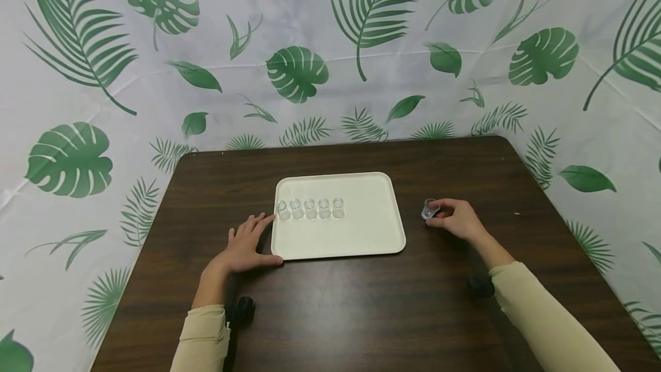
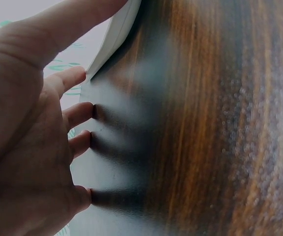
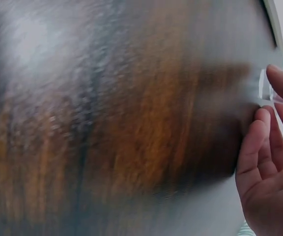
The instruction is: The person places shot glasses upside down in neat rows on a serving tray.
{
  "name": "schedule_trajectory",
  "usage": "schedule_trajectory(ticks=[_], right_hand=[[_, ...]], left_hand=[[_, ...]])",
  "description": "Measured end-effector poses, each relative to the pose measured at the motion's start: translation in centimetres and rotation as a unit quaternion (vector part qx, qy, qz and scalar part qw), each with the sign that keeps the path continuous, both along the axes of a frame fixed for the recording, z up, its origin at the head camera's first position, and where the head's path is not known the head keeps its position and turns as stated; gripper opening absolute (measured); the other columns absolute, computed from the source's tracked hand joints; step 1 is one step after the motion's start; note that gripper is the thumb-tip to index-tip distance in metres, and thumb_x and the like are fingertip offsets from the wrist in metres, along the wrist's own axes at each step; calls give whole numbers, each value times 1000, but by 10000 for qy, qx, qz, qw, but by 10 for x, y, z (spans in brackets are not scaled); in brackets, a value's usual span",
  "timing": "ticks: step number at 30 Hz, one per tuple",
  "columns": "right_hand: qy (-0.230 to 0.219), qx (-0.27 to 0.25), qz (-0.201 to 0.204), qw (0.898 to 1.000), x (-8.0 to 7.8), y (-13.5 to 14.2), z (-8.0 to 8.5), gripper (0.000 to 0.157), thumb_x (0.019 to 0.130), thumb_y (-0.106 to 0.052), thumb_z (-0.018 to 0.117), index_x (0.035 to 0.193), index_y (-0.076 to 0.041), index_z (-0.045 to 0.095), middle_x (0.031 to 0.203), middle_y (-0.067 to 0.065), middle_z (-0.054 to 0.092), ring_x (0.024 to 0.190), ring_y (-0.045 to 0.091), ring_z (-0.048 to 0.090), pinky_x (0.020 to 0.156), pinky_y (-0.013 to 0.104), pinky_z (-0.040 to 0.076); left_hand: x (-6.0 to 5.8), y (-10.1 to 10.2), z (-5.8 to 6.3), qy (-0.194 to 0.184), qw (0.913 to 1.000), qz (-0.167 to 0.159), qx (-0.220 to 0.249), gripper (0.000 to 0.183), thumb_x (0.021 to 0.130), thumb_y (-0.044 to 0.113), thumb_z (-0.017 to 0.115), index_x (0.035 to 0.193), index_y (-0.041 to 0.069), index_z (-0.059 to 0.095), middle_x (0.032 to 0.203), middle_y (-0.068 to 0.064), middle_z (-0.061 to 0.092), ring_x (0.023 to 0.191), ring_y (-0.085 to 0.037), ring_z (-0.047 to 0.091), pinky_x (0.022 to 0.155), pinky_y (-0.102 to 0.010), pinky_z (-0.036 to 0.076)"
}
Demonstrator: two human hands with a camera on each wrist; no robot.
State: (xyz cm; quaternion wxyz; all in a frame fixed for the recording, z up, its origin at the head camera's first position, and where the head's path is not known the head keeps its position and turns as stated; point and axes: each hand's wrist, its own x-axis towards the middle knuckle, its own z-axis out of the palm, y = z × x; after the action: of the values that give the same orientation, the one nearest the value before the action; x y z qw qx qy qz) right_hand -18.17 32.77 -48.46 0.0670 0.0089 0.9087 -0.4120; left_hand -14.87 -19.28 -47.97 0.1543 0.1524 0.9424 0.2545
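Observation:
A white rectangular tray (image 1: 361,228) lies on the table, with several small clear glass cups (image 1: 310,209) in a row across its left half. My left hand (image 1: 248,251) is spread at the tray's left edge, index fingertip and thumb against the rim. In the left wrist view, the other fingertips of the left hand (image 2: 28,132) rest on the tabletop. To the right of the tray, my right hand (image 1: 457,220) pinches a small clear cup (image 1: 428,211) between thumb and fingers, low over the table. The right wrist view shows only a sliver of this cup (image 3: 264,86) beside the thumb.
The dark wood-grain table (image 1: 330,309) extends around the tray on all sides. Behind it and along both sides hangs a white cloth (image 1: 361,96) printed with green leaves. A dark device (image 1: 242,309) sits at the left wrist, and another (image 1: 481,285) at the right.

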Motion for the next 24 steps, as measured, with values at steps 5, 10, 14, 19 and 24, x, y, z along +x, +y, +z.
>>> schedule_trajectory(ticks=[5, 10, 14, 19, 24], right_hand=[[107, 96, 59, 9999, 1, 0, -1, 42, 80, -18, 83, 114, 2, 69, 92, 13, 69, 80, 19, 61, 65, 28, 46], [234, 226, 60, 9995, 2, 0, -2, 40, 82, -18, 82, 114, 1, 69, 89, 12, 69, 79, 20, 61, 65, 29, 46], [318, 375, 67, 9988, 2, -2, -3, 39, 84, -20, 80, 115, 0, 68, 87, 11, 69, 78, 21, 61, 65, 31, 45], [379, 472, 35, 9982, 2, -1, -6, 38, 85, -21, 78, 115, 1, 67, 86, 12, 69, 78, 23, 62, 64, 31, 45], [400, 283, -78, 9988, 2, 1, -5, 39, 85, -24, 79, 112, 2, 68, 96, 19, 69, 78, 23, 63, 62, 30, 48]], left_hand=[[0, 0, -1, 8, 10000, -7, 23, 109, 71, 65, 77, 156, 18, 27, 159, -18, 21, 145, -44, 12, 102, -76, 4], [0, 0, -2, 1, 10000, -26, 36, 109, 72, 65, 77, 156, 18, 26, 160, -18, 20, 145, -44, 11, 102, -76, 3], [0, -1, -3, 6, 10000, -31, 64, 108, 72, 64, 77, 156, 18, 26, 160, -18, 20, 145, -44, 11, 102, -76, 3], [0, -1, -3, 1, 10000, -36, 58, 109, 72, 65, 76, 156, 19, 26, 160, -18, 20, 145, -44, 11, 102, -76, 3], [0, -1, -1, -11, 10000, -27, 59, 109, 72, 65, 77, 156, 19, 26, 160, -18, 20, 145, -44, 11, 102, -76, 3]])
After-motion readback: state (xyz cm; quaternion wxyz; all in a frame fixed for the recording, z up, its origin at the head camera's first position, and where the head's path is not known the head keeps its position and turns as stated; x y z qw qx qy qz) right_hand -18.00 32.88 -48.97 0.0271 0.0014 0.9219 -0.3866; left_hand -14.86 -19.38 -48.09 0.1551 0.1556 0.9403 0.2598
